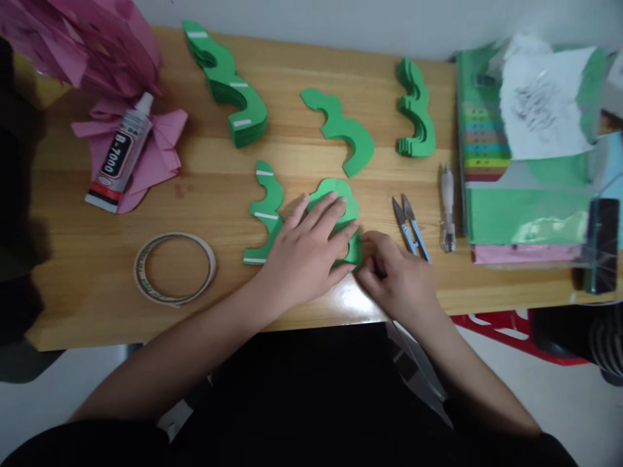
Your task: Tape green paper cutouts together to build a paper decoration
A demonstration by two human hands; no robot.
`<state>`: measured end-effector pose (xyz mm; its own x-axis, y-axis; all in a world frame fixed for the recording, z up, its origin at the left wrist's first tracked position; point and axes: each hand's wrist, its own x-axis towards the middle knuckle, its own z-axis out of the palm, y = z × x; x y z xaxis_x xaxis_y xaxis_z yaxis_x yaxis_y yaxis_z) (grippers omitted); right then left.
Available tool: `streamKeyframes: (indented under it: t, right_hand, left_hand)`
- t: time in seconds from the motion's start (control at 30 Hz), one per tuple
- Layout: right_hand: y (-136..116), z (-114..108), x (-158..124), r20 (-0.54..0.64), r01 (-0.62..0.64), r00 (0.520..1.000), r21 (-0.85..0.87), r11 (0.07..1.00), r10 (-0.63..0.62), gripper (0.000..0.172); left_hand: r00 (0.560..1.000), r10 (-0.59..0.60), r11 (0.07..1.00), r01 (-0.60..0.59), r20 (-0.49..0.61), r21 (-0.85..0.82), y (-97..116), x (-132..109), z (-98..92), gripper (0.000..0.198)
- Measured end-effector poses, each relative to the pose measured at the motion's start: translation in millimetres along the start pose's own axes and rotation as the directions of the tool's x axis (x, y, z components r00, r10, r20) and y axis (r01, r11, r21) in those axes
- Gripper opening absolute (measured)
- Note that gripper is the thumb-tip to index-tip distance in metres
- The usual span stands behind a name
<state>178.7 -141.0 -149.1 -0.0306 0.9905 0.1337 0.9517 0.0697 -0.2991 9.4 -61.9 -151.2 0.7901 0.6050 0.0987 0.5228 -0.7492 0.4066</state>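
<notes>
My left hand [309, 253] lies flat with its fingers outstretched over a green wavy paper cutout [335, 188], pressing it to the table. At the cutout's lower right corner, my right hand [399, 272] has its fingers curled in; anything between them is hidden. Just left of my left hand is another green cutout [268, 194] with white strips across it, partly covered by that hand. A single plain green cutout [348, 133] rests farther back. Beyond stand a stack of green cutouts with white strips [238, 97] and a plain stack [418, 110].
Blue-handled thread snips [411, 227] and a pen [447, 207] lie right of my hands. At left are a tape roll [209, 259], a B-7000 glue tube [119, 155] and pink folded paper [168, 139]. Green paper packs [525, 214] and a dark phone [602, 240] occupy the right end.
</notes>
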Motion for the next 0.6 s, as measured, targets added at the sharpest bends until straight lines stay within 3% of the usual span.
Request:
streamKeyframes:
  t: [0.13, 0.33, 0.4, 0.47, 0.57, 0.6]
  right_hand:
    - [1, 1, 0, 0.030, -0.048, 0.998, -0.005, 0.999, 0.048, 0.043]
    - [3, 4, -6, -0.029, -0.054, 0.998, 0.075, 0.996, 0.056, 0.043]
    - [2, 5, -8, -0.102, -0.009, 0.995, 0.092, 0.996, 0.018, 0.039]
    - [2, 6, -9, -0.150, 0.015, 0.989, 0.106, 0.994, 0.001, 0.037]
    - [5, 9, -11, -0.173, 0.021, 0.985, 0.147, 0.989, 0.005, 0.037]
    - [6, 10, -11, -0.176, 0.026, 0.984, 0.159, 0.987, 0.002, 0.036]
  left_hand:
    - [1.000, 0.002, 1.000, -0.002, 0.000, -0.009, -1, -1, 0.7, 0.055]
    - [1.000, 0.002, 1.000, -0.003, -0.031, -0.024, 0, -1, 1.1, 0.065]
    - [0.992, 0.017, 0.999, -0.023, -0.125, -0.046, -1, -2, -3.6, 0.067]
    - [0.960, 0.001, 0.999, -0.014, -0.281, -0.043, -6, -3, -11.5, 0.054]
    - [0.884, -0.079, 0.990, 0.124, -0.461, 0.067, -18, -8, -25.0, 0.030]
    - [0.882, -0.094, 0.977, 0.171, -0.462, 0.128, -22, -9, -28.8, 0.028]
